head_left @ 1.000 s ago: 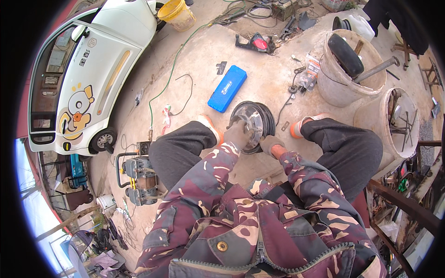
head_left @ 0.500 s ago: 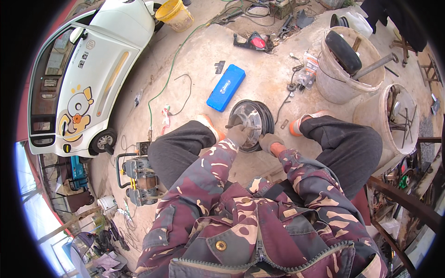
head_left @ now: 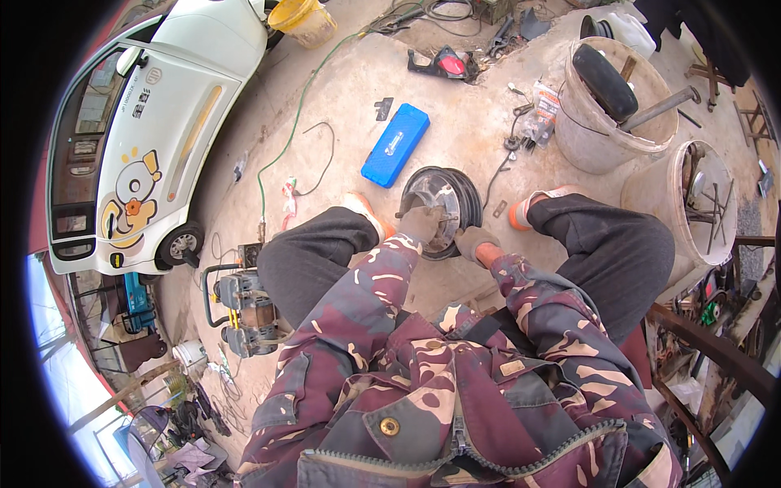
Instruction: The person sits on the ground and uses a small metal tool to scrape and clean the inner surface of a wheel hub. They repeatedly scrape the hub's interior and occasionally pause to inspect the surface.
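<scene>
Round metal wheel hub (head_left: 439,203), dark rim, shiny centre, lying seemingly flat on concrete between feet.

A blue flat case (head_left: 395,145) lies on the concrete floor (head_left: 455,106) beside a green hose (head_left: 286,134). Two pale buckets (head_left: 602,130) of tools stand at the floor's right edge; a white small car (head_left: 138,122) is parked left, a yellow bucket (head_left: 303,18) beyond.

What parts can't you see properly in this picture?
All in the head view:
- The round metal wheel part: its middle is covered by the gloved left hand and right hand.
- Any small tool in the hands: too small to tell.
- Inside the right bucket: tangled and blurred at the rim.
</scene>
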Tool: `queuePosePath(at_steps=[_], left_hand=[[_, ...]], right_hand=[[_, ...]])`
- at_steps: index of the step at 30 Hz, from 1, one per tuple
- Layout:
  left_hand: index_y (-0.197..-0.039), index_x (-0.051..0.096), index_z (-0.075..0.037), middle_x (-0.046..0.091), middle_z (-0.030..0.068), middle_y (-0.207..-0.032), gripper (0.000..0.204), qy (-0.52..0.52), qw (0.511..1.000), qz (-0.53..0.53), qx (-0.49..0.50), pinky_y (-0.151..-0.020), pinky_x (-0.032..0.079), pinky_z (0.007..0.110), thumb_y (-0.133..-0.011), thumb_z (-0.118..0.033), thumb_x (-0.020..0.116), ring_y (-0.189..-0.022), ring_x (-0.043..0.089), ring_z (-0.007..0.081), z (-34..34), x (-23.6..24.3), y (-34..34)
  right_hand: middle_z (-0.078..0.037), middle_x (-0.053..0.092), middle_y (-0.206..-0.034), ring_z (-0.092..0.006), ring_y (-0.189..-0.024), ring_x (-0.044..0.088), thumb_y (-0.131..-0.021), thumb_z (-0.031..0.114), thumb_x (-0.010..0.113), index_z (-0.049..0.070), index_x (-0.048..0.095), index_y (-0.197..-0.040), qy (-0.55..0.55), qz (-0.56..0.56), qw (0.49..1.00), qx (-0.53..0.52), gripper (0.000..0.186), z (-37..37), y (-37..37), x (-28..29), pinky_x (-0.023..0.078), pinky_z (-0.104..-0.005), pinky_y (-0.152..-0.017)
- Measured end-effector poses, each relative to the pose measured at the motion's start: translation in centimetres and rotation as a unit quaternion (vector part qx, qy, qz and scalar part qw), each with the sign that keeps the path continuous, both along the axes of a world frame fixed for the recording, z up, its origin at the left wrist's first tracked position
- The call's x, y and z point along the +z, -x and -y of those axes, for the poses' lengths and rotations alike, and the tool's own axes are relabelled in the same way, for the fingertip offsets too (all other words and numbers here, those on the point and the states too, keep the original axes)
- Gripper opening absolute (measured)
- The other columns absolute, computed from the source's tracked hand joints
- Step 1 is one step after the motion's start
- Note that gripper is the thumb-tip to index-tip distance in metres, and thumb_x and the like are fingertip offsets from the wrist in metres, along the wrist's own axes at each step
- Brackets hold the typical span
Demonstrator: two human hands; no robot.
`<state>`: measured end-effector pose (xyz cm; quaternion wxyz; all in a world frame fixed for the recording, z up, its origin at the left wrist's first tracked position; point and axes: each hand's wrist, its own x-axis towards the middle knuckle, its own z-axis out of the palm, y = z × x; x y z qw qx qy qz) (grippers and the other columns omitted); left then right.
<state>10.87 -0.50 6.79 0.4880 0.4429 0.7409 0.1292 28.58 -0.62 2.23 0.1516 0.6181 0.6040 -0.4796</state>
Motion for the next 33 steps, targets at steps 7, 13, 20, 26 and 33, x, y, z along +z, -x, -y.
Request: queuePosePath(at_steps=[7, 13, 20, 26, 33], left_hand=[[-0.099, 0.07, -0.002, 0.073, 0.0183, -0.084, 0.039, 0.017, 0.999, -0.042, 0.015, -0.07, 0.057, 0.049, -0.097, -0.04, 0.062, -0.076, 0.072, 0.0363, -0.3, -1.3, 0.9], [-0.117, 0.068, -0.01, 0.071, 0.0195, -0.108, 0.04, -0.17, 0.942, -0.208, -0.201, -0.086, 0.055, 0.049, -0.087, -0.036, 0.075, -0.097, 0.071, 0.0395, 1.2, 2.3, 0.4], [-0.111, 0.073, -0.007, 0.076, 0.0185, -0.092, 0.035, 0.081, 0.996, 0.021, -0.005, -0.087, 0.056, 0.047, -0.093, -0.036, 0.069, -0.095, 0.073, 0.0374, 0.1, 0.3, 0.4], [-0.116, 0.072, -0.008, 0.075, 0.0154, -0.102, 0.036, -0.061, 0.988, -0.09, -0.11, -0.086, 0.057, 0.046, -0.092, -0.035, 0.071, -0.094, 0.073, 0.0362, 1.0, 1.3, 0.3], [-0.109, 0.074, -0.012, 0.072, 0.0185, -0.099, 0.028, -0.173, 0.93, -0.191, -0.262, -0.084, 0.054, 0.05, -0.094, -0.035, 0.066, -0.097, 0.07, 0.0406, 1.1, 2.9, 0.3]], right_hand=[[-0.026, 0.067, -0.128, -0.0422, -0.123, 0.063, -0.101, 0.048, 0.036, 0.0, 0.071, -0.124, 0.005, 0.0, 1.0, 0.01, 0.063, -0.3, 0.0, 0.9, 0.048, -0.0495, -0.106], [-0.024, 0.067, -0.129, -0.0415, -0.124, 0.063, -0.102, 0.048, 0.037, 0.003, 0.071, -0.124, 0.004, 0.004, 1.0, 0.007, 0.061, -0.3, 0.1, 1.2, 0.048, -0.0495, -0.106], [-0.025, 0.067, -0.129, -0.0417, -0.124, 0.063, -0.101, 0.048, 0.037, 0.002, 0.071, -0.125, 0.005, 0.003, 1.0, 0.011, 0.062, -0.2, 0.2, 0.0, 0.048, -0.0499, -0.106], [-0.024, 0.068, -0.129, -0.0425, -0.123, 0.064, -0.101, 0.048, 0.035, 0.002, 0.071, -0.125, 0.001, 0.016, 1.0, 0.005, 0.063, -0.2, 0.2, -0.2, 0.049, -0.0503, -0.105], [-0.024, 0.068, -0.128, -0.0424, -0.123, 0.063, -0.101, 0.048, 0.036, 0.002, 0.072, -0.124, -0.003, 0.009, 1.0, 0.001, 0.062, -0.3, 0.2, 0.4, 0.049, -0.0503, -0.105]])
